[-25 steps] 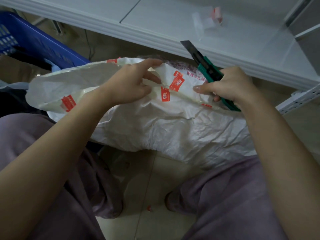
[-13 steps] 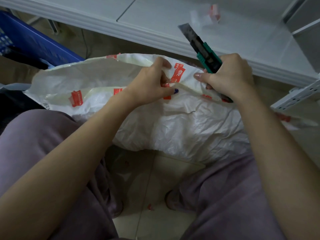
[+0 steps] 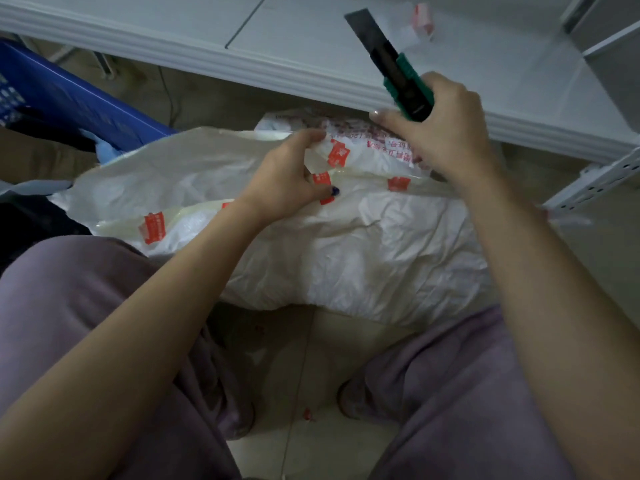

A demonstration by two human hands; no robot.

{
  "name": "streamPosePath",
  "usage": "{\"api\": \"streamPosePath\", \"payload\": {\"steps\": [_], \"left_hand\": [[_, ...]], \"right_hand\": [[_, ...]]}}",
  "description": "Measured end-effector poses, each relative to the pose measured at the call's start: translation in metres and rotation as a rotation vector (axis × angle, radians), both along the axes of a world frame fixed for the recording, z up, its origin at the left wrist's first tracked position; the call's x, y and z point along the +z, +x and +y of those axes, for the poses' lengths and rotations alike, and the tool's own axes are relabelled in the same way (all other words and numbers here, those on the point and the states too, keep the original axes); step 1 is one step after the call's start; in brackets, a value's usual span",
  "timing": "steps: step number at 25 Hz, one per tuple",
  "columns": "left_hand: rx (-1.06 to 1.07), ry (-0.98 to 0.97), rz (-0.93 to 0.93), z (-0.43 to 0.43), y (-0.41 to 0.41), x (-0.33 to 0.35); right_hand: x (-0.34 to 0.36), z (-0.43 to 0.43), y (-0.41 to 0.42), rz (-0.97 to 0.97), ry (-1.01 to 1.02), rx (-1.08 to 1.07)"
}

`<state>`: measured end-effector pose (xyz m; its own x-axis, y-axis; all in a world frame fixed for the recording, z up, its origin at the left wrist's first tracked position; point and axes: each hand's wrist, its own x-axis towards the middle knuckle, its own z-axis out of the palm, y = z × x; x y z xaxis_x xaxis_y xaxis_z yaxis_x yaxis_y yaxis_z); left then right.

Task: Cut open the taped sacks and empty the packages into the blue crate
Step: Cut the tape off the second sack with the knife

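Slanting up-left, the cutter (image 3: 398,76) points away from the sack (image 3: 346,258).

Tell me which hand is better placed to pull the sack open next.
Left, probably: the left hand pinches the sack by its taped edge; the right hand grips the cutter, blade pointing up.

Beyond our right fingers (image 3: 384,121) runs a white shelf board (image 3: 311,36), and on it, farther out than those fingertips, lies a crumpled scrap of clear tape (image 3: 420,20) with a red mark. Under our left fingers (image 3: 311,138) the pale tiled floor (image 3: 311,341) carries the white sack (image 3: 363,265). A blue crate (image 3: 69,95) stands well to their left, and small red scraps (image 3: 306,414) lie nearer to us.
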<state>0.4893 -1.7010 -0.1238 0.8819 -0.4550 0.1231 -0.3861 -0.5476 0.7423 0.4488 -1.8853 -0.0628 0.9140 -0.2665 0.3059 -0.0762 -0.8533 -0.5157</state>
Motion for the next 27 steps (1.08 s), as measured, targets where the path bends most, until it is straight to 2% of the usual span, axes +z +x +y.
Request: {"api": "streamPosePath", "payload": {"steps": [2, 9, 13, 27], "left_hand": [[-0.036, 0.011, 0.017, -0.002, -0.001, -0.006], [-0.064, 0.021, 0.028, -0.006, -0.001, -0.013], [-0.092, 0.03, 0.03, -0.009, -0.001, -0.013], [-0.173, 0.124, -0.048, -0.009, -0.009, -0.01]], "right_hand": [[0.014, -0.004, -0.014, 0.051, 0.01, 0.062], [0.023, -0.026, -0.05, 0.309, -0.312, 0.065], [0.016, -0.024, -0.048, 0.315, -0.419, 0.08], [0.01, -0.003, -0.036, 0.343, -0.55, 0.137]]}}
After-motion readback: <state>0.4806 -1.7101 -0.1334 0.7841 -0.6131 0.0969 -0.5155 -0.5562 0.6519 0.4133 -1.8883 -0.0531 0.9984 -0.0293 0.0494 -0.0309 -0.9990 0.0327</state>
